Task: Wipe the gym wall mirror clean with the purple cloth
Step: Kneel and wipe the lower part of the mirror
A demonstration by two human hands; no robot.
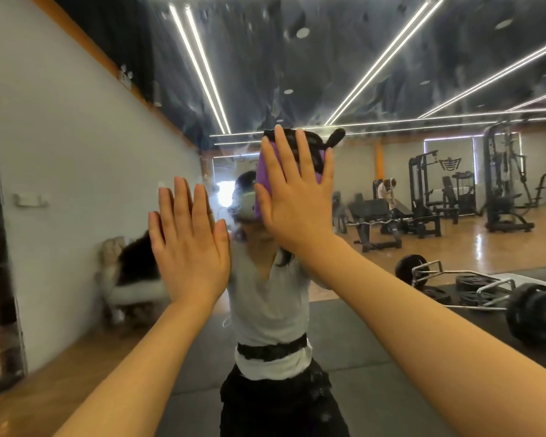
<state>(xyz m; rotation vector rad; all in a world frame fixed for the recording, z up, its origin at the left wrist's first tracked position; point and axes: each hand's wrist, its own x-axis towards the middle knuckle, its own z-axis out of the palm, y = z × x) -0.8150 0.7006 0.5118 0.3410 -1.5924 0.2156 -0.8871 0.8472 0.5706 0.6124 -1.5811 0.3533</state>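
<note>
Mid-wipe here. The right hand (297, 197) has its grip flat, fingers straight, pressing the purple cloth (267, 178) onto the mirror (391, 74) at about head height. The left hand (188, 241) is flat on the glass just beside it, open and holding nothing, probably bracing. Streaks and smudges are all over the upper glass, so I'd guess the next pass needs to go up and across with firm pressure. Plenty of room to the right; the mirror's left edge (0, 231) sits well off to the side.
</note>
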